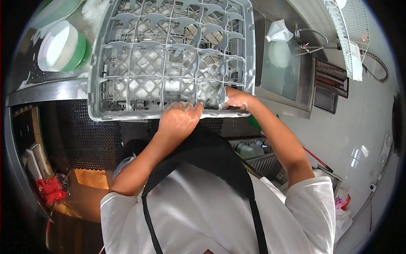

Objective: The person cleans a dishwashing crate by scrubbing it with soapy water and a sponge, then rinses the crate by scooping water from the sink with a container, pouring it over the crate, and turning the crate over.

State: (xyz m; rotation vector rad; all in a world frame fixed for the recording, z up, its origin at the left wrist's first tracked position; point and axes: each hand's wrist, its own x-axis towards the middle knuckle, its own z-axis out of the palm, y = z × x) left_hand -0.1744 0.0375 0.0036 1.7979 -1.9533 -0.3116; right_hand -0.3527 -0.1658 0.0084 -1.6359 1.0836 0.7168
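Observation:
A grey plastic dish rack (169, 78) with square compartments fills the top centre, with white foam on its lattice base. Soapy and curled, my left hand (182, 116) is wrapped over the rack's near rim. My right hand (237, 99) reaches into a compartment at the near right corner; its fingertips are hidden among foam and dividers, and I cannot make out what they hold.
To the left, a green and white tub (61, 46) of suds stands on the metal counter (50, 91). At the right are a sink (281, 70) of water, a faucet (302, 44), a dark slotted rack (332, 78) and a wire shelf (338, 25).

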